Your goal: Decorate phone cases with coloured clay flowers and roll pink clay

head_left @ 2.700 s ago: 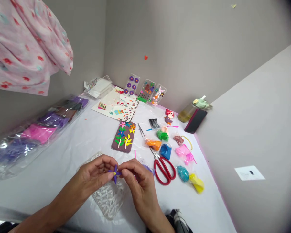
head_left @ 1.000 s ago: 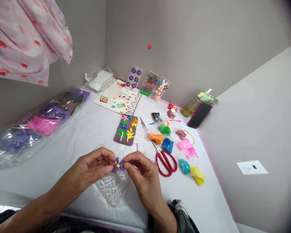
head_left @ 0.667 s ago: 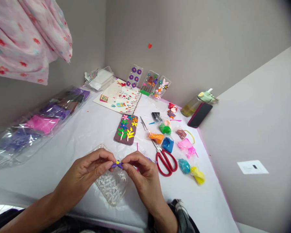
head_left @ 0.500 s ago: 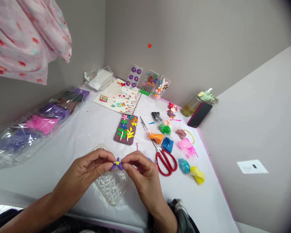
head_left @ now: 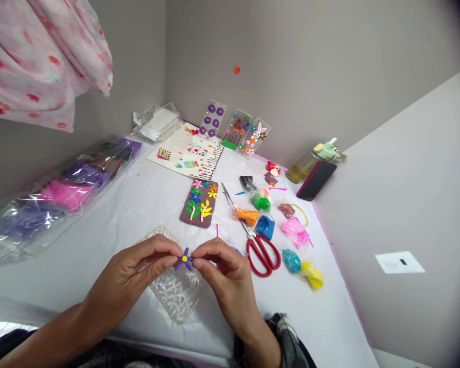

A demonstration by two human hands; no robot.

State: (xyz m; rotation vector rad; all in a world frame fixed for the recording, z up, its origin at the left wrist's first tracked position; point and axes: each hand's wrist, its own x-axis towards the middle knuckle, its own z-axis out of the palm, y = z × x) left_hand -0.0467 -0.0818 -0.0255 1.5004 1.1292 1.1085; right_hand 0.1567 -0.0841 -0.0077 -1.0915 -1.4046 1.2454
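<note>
A small purple clay flower (head_left: 184, 259) with a yellow centre is held up between my two hands. My left hand (head_left: 141, 266) pinches its left petals between thumb and fingertips. On the other side, my right hand (head_left: 222, 273) grips a right petal the same way. Beneath them lies a clear, white-patterned slab (head_left: 174, 299), partly covered by my hands. Beyond it rests a brown clay-covered phone case (head_left: 199, 204) decorated with several coloured flowers and two leafy stems.
Red-handled scissors (head_left: 263, 255) lie right of my right hand, among several clay packets such as a blue one (head_left: 265, 227). Tweezers (head_left: 227, 194), a phone (head_left: 316, 180) and a bottle (head_left: 302, 166) are farther back. Bagged clay (head_left: 67, 194) lines the left; decorated cases (head_left: 235, 128) lean on the wall.
The flower has turned slightly, so its yellow centre and petals face me more fully. Both hands keep their pinch in nearly the same place.
</note>
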